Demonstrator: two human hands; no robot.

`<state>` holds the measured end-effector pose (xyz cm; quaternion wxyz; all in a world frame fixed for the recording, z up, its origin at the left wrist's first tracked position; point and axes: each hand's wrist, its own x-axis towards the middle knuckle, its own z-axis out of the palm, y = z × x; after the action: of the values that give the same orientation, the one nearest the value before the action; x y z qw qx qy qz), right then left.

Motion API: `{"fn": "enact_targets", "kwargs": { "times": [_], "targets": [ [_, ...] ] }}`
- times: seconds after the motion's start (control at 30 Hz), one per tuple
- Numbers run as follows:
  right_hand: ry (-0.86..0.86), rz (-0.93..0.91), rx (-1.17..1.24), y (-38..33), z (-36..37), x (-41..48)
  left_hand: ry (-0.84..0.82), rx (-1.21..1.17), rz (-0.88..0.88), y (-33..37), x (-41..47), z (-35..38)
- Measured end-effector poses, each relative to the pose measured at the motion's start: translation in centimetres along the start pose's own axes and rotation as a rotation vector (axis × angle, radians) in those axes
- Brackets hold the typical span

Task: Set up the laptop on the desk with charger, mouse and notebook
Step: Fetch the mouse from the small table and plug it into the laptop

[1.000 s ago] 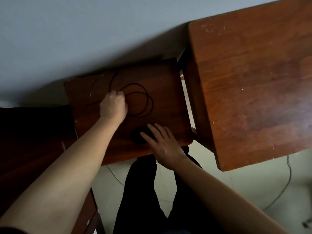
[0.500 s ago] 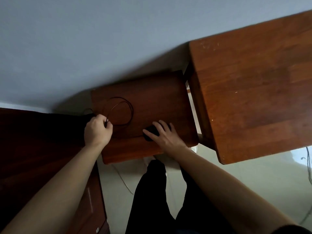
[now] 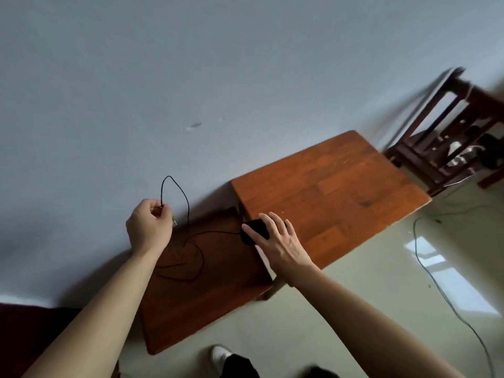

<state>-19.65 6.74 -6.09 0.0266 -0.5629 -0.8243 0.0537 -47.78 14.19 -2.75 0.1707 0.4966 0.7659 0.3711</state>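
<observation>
A black wired mouse (image 3: 255, 231) is in my right hand (image 3: 275, 241), lifted at the gap between the low dark stool (image 3: 218, 296) and the lighter wooden desk (image 3: 341, 186). My left hand (image 3: 148, 223) pinches the mouse's thin black cable (image 3: 177, 186) near its plug end, which sticks out beside my fingers. The cable arches up above my hand, then runs down in loose loops over the stool top to the mouse. No laptop, charger or notebook shows in this view.
A grey wall stands behind both wooden surfaces. A dark wooden chair frame (image 3: 447, 126) with clutter under it is at the far right. Another thin cable (image 3: 436, 279) trails over the pale floor. My white shoe (image 3: 219, 356) is at the bottom, and dark furniture (image 3: 30, 331) at the lower left.
My head has tilted up and to the right, showing the chair. My left hand has raised the cable end off the stool, and my right hand has carried the mouse toward the desk edge.
</observation>
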Motion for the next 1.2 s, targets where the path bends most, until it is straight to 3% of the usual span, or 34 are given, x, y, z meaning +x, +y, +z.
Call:
{"fn": "enact_targets", "kwargs": {
  "times": [0.2,0.4,0.73,0.9,1.2],
  "targets": [
    [0.191,0.111,0.023,6.0,-7.1,-5.4,0.065,-0.126,0.172,10.3,-4.5,-1.7],
    [0.351,0.225,0.006,15.0,-11.5,-18.0,0.033,-0.221,0.261,20.5,-14.9,2.5],
    [0.507,0.741,0.135,32.3,-13.0,-39.3,-0.250,-0.299,0.496,38.8,-31.3,19.0],
    [0.471,0.865,0.026,39.9,-12.4,-43.2,-0.436,-0.267,0.637,45.0,-35.6,28.9],
    [0.402,1.096,-0.018,58.0,-13.8,-46.2,-0.651,-0.314,0.657,60.2,-40.5,49.0]
  ]
}}
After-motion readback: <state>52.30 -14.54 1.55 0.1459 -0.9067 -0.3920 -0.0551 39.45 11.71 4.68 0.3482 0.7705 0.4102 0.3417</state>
